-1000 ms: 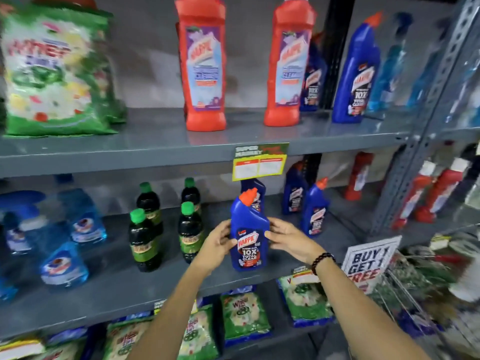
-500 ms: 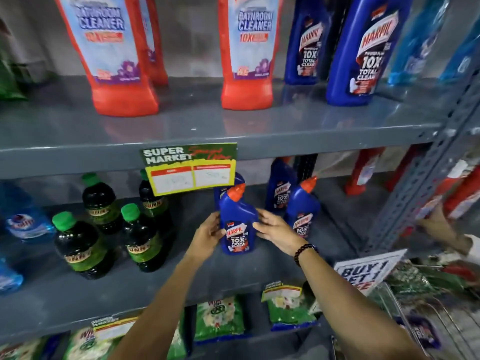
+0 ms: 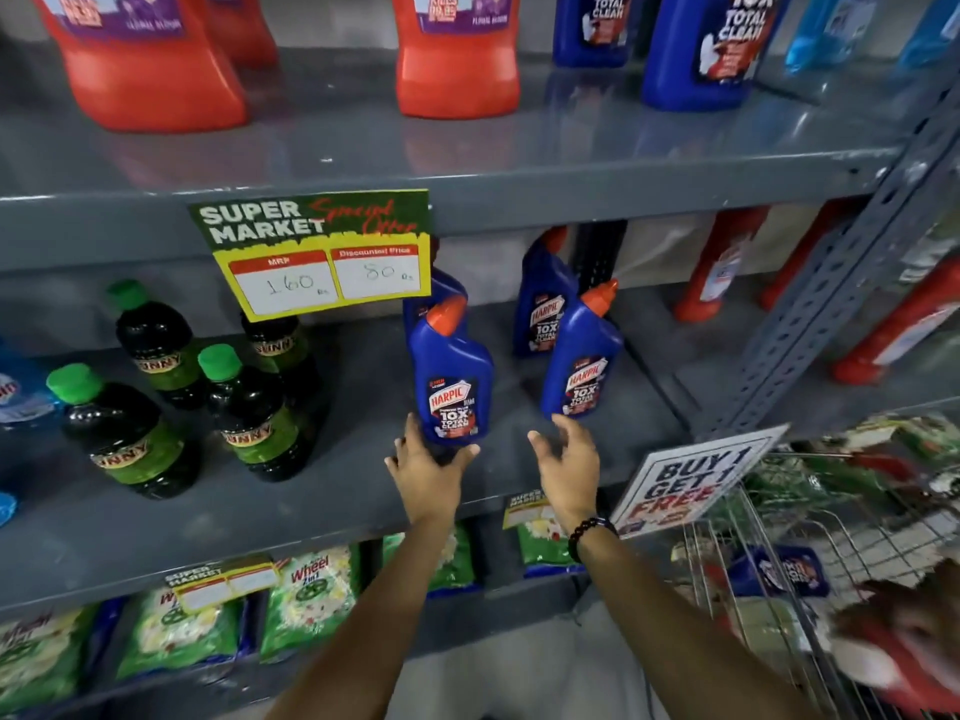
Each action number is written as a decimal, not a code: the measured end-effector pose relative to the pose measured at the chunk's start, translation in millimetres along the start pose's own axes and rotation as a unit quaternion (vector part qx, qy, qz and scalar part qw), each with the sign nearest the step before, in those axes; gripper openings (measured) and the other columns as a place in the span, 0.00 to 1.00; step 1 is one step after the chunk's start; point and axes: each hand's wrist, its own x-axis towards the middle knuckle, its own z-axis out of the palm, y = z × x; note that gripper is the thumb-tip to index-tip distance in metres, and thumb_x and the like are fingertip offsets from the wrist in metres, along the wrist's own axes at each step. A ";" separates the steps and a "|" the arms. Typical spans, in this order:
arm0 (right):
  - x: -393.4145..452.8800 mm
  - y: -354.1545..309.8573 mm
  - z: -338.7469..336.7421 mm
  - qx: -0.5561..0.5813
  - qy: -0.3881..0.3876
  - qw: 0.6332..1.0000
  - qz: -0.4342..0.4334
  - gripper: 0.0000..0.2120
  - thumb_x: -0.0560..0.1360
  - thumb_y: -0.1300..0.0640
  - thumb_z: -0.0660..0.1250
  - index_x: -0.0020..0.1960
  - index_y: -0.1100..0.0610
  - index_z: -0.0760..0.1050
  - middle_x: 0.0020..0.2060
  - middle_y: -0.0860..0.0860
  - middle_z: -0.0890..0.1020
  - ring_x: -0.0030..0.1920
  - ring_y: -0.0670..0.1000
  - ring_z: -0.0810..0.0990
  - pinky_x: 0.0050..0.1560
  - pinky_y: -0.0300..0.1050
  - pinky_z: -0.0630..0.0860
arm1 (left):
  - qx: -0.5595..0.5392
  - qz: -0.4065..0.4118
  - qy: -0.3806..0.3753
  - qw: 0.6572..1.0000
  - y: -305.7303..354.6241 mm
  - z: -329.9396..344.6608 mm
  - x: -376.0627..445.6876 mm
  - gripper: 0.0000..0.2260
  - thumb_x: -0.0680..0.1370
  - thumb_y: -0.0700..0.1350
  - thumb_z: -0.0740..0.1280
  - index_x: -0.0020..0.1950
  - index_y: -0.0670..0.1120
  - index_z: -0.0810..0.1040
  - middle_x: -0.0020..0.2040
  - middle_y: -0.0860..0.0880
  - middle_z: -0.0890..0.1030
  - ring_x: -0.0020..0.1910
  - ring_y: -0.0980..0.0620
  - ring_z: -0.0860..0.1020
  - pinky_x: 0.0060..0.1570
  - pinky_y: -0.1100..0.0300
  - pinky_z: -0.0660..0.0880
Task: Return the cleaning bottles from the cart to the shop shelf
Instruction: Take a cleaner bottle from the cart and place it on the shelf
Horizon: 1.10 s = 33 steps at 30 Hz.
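Observation:
A blue Harpic bottle with an orange cap stands upright on the grey middle shelf. My left hand is just below it, fingers spread, with fingertips and thumb against its base. My right hand is open to the bottle's right, clear of it and in front of a second blue Harpic bottle. A third blue bottle stands behind. The wire cart is at lower right, with a blue bottle lying in it.
Dark bottles with green caps stand left of my hands. A price card hangs from the upper shelf, which carries red bottles. A "Buy 1 Get 1 Free" sign is on the cart. Another person's hand is at lower right.
The blue bottle, held between both hands before, now stands deeper on the shelf. My right hand has come off it and my left has slid down to its base. The view moved closer.

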 end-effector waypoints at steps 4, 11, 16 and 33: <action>22.2 5.3 -10.3 -0.016 0.068 0.997 0.028 0.34 0.69 0.55 0.73 0.70 0.61 0.63 0.64 0.61 0.71 0.65 0.60 0.70 0.61 0.49 0.69 | 0.067 -0.016 0.052 0.996 5.0 15.7 -3.0 0.46 0.64 0.56 0.75 0.74 0.43 0.57 0.69 0.38 0.71 0.73 0.40 0.60 0.74 0.43 0.45; 67.0 18.7 -14.2 -0.041 -0.006 0.999 0.026 0.59 0.58 0.44 0.79 0.75 0.61 0.47 0.73 0.60 0.61 0.75 0.59 0.57 0.75 0.61 0.50 | 0.154 -0.046 0.112 0.981 4.7 36.9 2.1 0.51 0.59 0.66 0.72 0.73 0.40 0.58 0.71 0.39 0.69 0.74 0.40 0.59 0.74 0.41 0.46; 69.6 18.9 0.0 -0.066 0.055 0.996 0.004 0.56 0.56 0.42 0.78 0.73 0.62 0.54 0.68 0.58 0.70 0.69 0.58 0.68 0.74 0.62 0.48 | 0.194 -0.050 0.142 0.969 4.1 45.3 6.3 0.48 0.61 0.67 0.70 0.71 0.40 0.61 0.67 0.39 0.72 0.72 0.39 0.62 0.73 0.39 0.50; 70.0 20.2 -2.4 -0.094 0.056 0.994 -0.013 0.52 0.56 0.42 0.78 0.70 0.62 0.58 0.63 0.59 0.76 0.65 0.59 0.72 0.74 0.62 0.55 | 0.174 -0.085 0.139 0.971 13.4 47.6 8.9 0.46 0.62 0.63 0.72 0.71 0.42 0.60 0.65 0.41 0.75 0.73 0.39 0.60 0.72 0.37 0.45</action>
